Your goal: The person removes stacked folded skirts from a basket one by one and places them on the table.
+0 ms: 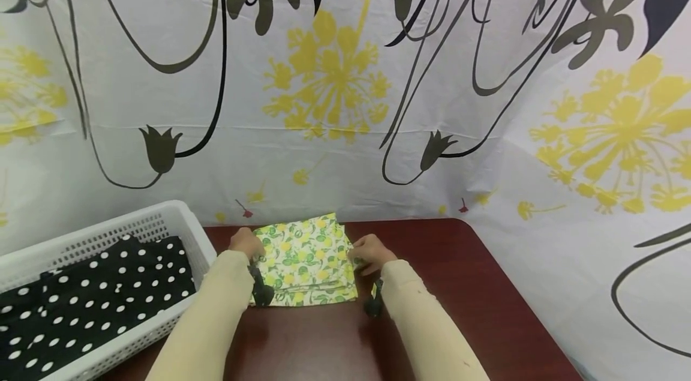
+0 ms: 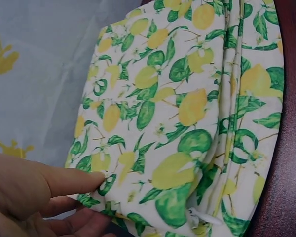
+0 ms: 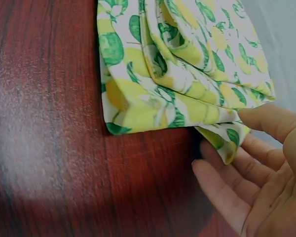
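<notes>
A folded lemon-print cloth (image 1: 302, 255), white with yellow lemons and green leaves, lies in several layers on the table. My left hand (image 1: 247, 243) pinches its left edge. In the left wrist view the thumb (image 2: 79, 180) presses on top while the other fingers go under the cloth. A small white tab (image 2: 205, 217) sticks out between the layers there. At the opposite edge, my right hand (image 1: 371, 253) grips the cloth. Its thumb (image 3: 266, 118) lies at the upper side of the lower layers, with the fingers beneath a drooping corner (image 3: 226, 143).
A white plastic basket (image 1: 180, 219) stands at the left, holding black cloth with white polka dots (image 1: 102, 297). The dark red wooden table (image 1: 453, 285) ends at a rounded corner on the right. A flower-print curtain (image 1: 335, 177) hangs right behind the table.
</notes>
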`<state>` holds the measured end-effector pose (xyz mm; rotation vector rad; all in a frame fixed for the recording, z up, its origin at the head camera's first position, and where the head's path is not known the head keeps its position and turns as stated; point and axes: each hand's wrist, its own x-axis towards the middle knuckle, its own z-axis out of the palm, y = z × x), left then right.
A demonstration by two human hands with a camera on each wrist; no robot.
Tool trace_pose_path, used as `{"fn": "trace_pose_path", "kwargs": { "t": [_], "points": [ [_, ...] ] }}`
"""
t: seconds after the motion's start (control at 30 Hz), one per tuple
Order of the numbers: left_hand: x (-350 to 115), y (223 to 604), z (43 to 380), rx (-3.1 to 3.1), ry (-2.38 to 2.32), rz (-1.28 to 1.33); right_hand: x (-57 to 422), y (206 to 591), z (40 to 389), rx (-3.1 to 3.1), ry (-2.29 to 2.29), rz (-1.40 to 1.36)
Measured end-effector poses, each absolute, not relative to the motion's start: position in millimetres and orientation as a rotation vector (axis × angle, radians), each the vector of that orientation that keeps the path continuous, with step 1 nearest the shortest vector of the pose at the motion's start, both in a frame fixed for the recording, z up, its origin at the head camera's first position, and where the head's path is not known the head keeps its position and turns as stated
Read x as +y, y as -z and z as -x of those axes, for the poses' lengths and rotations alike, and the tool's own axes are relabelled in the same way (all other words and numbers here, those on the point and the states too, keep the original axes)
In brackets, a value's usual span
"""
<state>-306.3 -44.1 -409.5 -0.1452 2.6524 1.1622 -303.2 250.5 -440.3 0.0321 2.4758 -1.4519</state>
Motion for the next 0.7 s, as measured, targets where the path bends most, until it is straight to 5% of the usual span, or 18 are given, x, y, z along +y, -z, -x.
{"fn": "trace_pose_path", "kwargs": {
  "t": [0.7],
  "points": [
    [-55, 363, 298, 2.698, -1.258, 0.036, 256, 382, 287, 2.625, 1.281, -0.038]
  ]
}}
